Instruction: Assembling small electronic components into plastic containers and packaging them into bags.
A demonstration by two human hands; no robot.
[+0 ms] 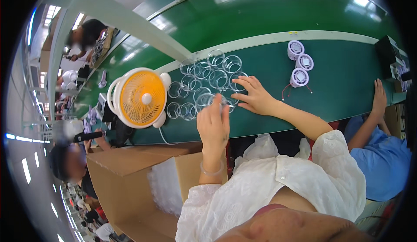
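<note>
Several clear round cylinders [218,79], open-topped in look, stand close together on the green table. My left hand [213,122] is at the near side of this group. Its thumb and fingers close about the edge of one clear cylinder [203,100], which looks raised over the others; the exact contact is blurred. To the right, my right hand [257,97] has its thumb and fingers spread apart. Its fingertips reach the rim of a clear cylinder [238,87] at the group's right edge, without closing round it.
An orange and white fan [143,97] stands left of the cylinders. Three white-lilac round units [299,77], one with red wires, lie farther right on the table [265,55]. An open cardboard box [126,185] sits at the near left. A co-worker's hand [379,97] rests at the right.
</note>
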